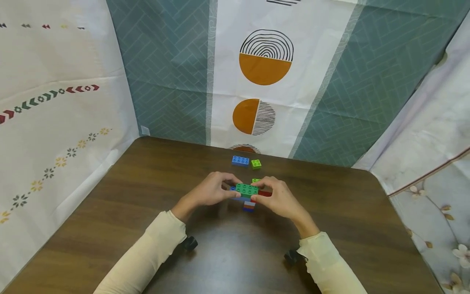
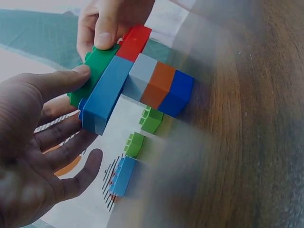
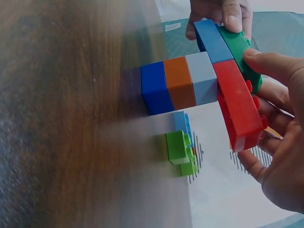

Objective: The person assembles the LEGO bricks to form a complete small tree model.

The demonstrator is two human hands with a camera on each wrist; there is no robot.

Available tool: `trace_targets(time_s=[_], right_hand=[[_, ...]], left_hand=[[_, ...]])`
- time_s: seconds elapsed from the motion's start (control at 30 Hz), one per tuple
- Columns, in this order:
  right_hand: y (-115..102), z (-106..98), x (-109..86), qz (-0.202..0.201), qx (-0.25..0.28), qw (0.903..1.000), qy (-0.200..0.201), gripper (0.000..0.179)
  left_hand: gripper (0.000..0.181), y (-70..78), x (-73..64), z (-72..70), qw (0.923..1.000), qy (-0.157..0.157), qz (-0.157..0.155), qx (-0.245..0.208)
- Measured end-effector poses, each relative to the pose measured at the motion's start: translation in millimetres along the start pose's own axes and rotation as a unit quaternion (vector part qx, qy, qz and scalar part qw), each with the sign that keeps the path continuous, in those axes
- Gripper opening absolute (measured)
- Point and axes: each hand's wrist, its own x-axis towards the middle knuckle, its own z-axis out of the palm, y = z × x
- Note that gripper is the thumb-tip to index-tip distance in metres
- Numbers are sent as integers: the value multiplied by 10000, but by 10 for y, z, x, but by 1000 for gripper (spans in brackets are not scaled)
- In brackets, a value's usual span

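A green toy building brick (image 1: 247,189) lies across the top of a small build. My left hand (image 1: 213,190) pinches its left end between thumb and fingers, and my right hand (image 1: 280,198) pinches the right end. Under it, a blue brick (image 2: 108,90) and a red brick (image 3: 240,102) sit end to end. These two rest on a column of a light grey brick (image 2: 141,73), an orange brick (image 2: 159,85) and a dark blue brick (image 2: 177,95) at the bottom. Whether the green brick is fully pressed down cannot be told.
Beyond the build, a loose blue brick (image 1: 240,161) and a lime green brick (image 1: 256,164) lie on the brown wooden table (image 1: 128,196). Another lime brick (image 1: 256,180) is nearer, partly hidden behind my right hand. Patterned cloths (image 1: 169,73) hang around the table's back and sides.
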Motion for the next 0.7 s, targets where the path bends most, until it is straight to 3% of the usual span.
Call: trace_targets(time_s=[0.47,0.7], right_hand=[[9,3,11,41,53,9997,-237,36],[48,-147,71,-249,42,9989,-397,41]], left_hand=[[32,-31,-19,-17,9999,-30,-87,72],[34,-33,-7,-46,9998,-82,-18,165]])
